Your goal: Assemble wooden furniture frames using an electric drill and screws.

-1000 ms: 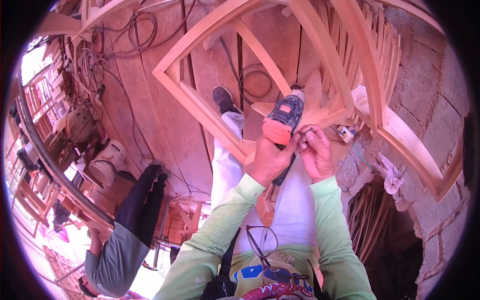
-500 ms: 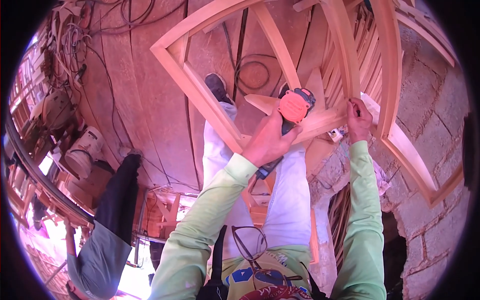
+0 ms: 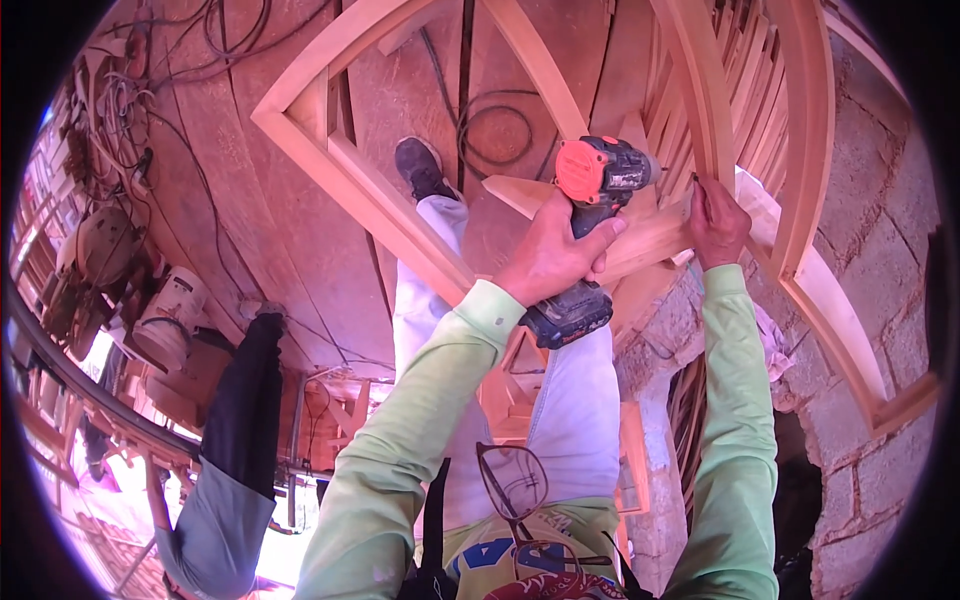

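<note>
My left hand point(image 3: 560, 252) is wrapped round the grip of an orange and black cordless drill point(image 3: 585, 172). Its bit end points right, toward my right hand point(image 3: 718, 226), and a gap lies between them. Thumb and fingers of my right hand pinch a small dark pin-like piece point(image 3: 695, 179), too small to name surely, against the curved wooden frame point(image 3: 705, 100). Below the drill runs a flat wooden rail point(image 3: 645, 243) of the frame. The angled left part of the frame point(image 3: 385, 215) reaches out past my left hand, across my leg.
Curved wooden frames point(image 3: 812, 130) lean by a block wall point(image 3: 870, 290) at the right, near stacked wood strips point(image 3: 765, 100). A cable point(image 3: 497, 140) coils on the plank floor point(image 3: 290, 200). Another person point(image 3: 222, 510) stands at the left near a white bucket point(image 3: 172, 310).
My left hand has turned the drill, so its bit end now points right and its battery shows below. My right hand stays at the frame, fingers pinched.
</note>
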A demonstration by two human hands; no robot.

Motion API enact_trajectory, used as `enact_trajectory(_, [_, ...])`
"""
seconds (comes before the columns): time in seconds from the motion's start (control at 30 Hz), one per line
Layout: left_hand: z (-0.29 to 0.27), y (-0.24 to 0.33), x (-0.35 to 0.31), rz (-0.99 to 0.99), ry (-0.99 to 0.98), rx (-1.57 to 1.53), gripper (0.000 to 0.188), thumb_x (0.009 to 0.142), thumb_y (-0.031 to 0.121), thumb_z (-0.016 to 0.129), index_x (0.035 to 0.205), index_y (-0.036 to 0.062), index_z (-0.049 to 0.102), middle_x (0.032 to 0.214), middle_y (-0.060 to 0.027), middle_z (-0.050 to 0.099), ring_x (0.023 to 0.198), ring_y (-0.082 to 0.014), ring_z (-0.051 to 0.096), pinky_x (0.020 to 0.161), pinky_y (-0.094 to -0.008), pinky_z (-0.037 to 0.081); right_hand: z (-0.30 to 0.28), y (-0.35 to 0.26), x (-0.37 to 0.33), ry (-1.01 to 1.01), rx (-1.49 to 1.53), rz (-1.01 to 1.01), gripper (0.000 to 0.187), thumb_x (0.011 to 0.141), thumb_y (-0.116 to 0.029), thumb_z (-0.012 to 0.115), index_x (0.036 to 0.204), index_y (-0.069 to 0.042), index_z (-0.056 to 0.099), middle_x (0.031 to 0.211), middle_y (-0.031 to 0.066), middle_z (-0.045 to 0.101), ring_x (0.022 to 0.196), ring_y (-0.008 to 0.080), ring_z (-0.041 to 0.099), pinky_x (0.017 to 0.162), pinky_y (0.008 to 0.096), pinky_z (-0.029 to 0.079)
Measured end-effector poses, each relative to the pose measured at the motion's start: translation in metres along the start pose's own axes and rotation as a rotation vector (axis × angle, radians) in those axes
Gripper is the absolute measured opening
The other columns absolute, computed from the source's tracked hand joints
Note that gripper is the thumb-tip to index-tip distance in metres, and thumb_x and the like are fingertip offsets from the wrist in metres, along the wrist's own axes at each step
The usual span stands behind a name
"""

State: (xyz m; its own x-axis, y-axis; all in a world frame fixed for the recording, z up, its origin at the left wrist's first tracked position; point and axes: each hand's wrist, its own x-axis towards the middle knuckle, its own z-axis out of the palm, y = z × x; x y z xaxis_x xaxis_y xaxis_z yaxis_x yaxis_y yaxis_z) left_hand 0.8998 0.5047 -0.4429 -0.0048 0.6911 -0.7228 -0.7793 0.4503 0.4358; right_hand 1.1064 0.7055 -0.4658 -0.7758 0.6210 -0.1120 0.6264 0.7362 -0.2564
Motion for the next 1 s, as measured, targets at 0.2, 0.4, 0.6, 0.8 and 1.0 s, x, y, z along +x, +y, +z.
enact_trajectory(0.2, [0.007, 0.001, 0.004, -0.029, -0.027, 0.014, 0.039, 0.098, 0.017, 0.070, 0.126, -0.0008, 0.050, 0.087, -0.0034, 0.060, 0.060, -0.0086, 0.059, 0.050, -0.0259, 0.051, 0.001, 0.003, -0.002, 0.001, -0.035, -0.018, 0.018, 0.090, -0.005, 0.072, 0.108, -0.006, 0.071, 0.089, 0.0129, 0.072, 0.071, 0.0314, 0.071, 0.062, 0.0380, 0.056])
enact_trajectory(0.4, [0.014, 0.000, 0.003, 0.009, -0.045, -0.098, 0.038, 0.098, 0.017, 0.070, 0.125, -0.0004, 0.050, 0.087, -0.0031, 0.059, 0.059, -0.0084, 0.059, 0.049, -0.0253, 0.050, 0.001, 0.001, -0.001, -0.015, -0.043, -0.023, 0.019, 0.089, -0.005, 0.072, 0.108, -0.008, 0.071, 0.090, 0.0141, 0.073, 0.075, 0.0340, 0.072, 0.063, 0.0390, 0.057])
enact_trajectory(0.6, [0.012, -0.002, 0.007, 0.002, -0.035, -0.126, 0.036, 0.098, 0.017, 0.071, 0.122, -0.0004, 0.050, 0.086, -0.0026, 0.059, 0.058, -0.0083, 0.059, 0.048, -0.0252, 0.049, 0.003, 0.001, -0.004, -0.017, 0.027, 0.023, 0.018, 0.089, -0.005, 0.073, 0.106, -0.008, 0.071, 0.087, 0.0140, 0.073, 0.074, 0.0331, 0.073, 0.064, 0.0386, 0.057])
enact_trajectory(0.8, [0.009, -0.007, 0.006, 0.011, -0.015, -0.120, 0.034, 0.098, 0.016, 0.070, 0.120, 0.0000, 0.051, 0.083, -0.0023, 0.059, 0.057, -0.0077, 0.058, 0.048, -0.0250, 0.049, 0.002, 0.003, -0.007, -0.011, 0.041, 0.034, 0.017, 0.089, -0.003, 0.073, 0.106, -0.005, 0.071, 0.092, 0.0151, 0.074, 0.076, 0.0326, 0.073, 0.066, 0.0368, 0.058])
enact_trajectory(1.0, [0.005, -0.015, 0.001, -0.011, 0.011, -0.157, 0.032, 0.098, 0.014, 0.071, 0.120, -0.0004, 0.052, 0.079, -0.0014, 0.058, 0.057, -0.0073, 0.058, 0.048, -0.0251, 0.048, 0.005, 0.002, -0.005, 0.014, 0.024, -0.060, 0.015, 0.089, -0.003, 0.071, 0.102, -0.007, 0.070, 0.091, 0.0132, 0.073, 0.076, 0.0333, 0.072, 0.064, 0.0389, 0.057])
